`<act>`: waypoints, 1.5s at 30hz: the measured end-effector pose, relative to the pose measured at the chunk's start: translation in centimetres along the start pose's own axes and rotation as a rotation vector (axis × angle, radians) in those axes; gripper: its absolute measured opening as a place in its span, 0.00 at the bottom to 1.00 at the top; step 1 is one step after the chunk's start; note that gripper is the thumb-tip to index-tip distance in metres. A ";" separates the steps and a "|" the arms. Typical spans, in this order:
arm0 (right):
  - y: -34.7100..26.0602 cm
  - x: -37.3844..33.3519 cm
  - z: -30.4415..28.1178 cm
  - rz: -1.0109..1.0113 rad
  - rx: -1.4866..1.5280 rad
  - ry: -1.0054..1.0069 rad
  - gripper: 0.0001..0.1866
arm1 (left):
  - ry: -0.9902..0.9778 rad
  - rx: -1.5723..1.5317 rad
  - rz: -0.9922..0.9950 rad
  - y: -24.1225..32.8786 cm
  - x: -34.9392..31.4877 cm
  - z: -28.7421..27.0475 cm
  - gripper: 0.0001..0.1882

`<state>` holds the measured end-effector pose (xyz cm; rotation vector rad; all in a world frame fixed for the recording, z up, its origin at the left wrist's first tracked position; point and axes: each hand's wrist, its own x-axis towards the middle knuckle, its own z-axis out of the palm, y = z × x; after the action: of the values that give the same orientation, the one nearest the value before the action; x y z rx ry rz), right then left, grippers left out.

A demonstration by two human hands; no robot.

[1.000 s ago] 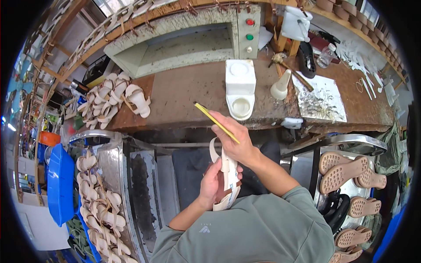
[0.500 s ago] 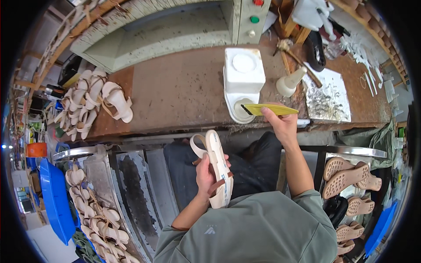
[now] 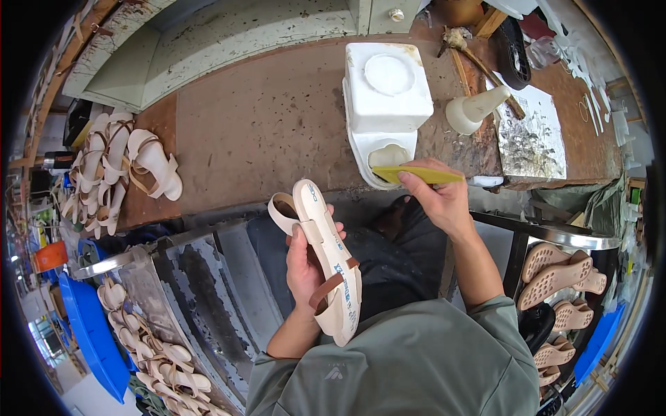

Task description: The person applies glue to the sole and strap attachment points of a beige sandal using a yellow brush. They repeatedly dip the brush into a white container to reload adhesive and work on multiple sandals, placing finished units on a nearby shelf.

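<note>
In my left hand (image 3: 305, 267) is a cream sandal (image 3: 331, 253), held by its side with the fingers wrapped behind it. The underside faces up, with blue print along it and a brown strap piece across it. My right hand (image 3: 440, 201) pinches a flat yellow brush (image 3: 420, 173) level, over the front edge of the bench. Its far end rests at the round cup of a white plastic dispenser (image 3: 387, 93); the bristles are hidden there. A gap separates brush and sandal.
Cream sandals (image 3: 104, 170) are piled at the bench's left, more on the lower left rack. A white cone-shaped bottle (image 3: 477, 109), a hammer (image 3: 485, 69) and a stained sheet (image 3: 531, 132) lie right of the dispenser. Perforated tan soles (image 3: 555, 277) sit on the right rack.
The brush's bristle end has gone down into the dispenser's cup. My left hand has shifted slightly left with the sandal, which now leans and shows more of its underside.
</note>
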<state>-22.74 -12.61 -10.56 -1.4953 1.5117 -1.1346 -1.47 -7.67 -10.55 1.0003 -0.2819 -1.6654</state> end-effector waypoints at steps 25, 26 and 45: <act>-9.0 -5.0 0.8 -0.682 0.426 -0.059 0.09 | -0.464 -0.128 -0.128 3.7 -7.4 3.4 0.30; -9.2 -5.3 0.8 -0.704 0.423 -0.062 0.09 | -0.472 -0.127 -0.126 3.8 -7.6 3.3 0.30; -11.8 -7.3 -0.5 -0.653 0.477 -0.024 0.08 | -0.366 0.041 0.157 4.2 -11.3 4.9 0.29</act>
<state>-18.37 -4.58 -0.06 -1.6763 0.6492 -1.6920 -1.95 -0.63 0.38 0.6790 -0.6231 -1.6965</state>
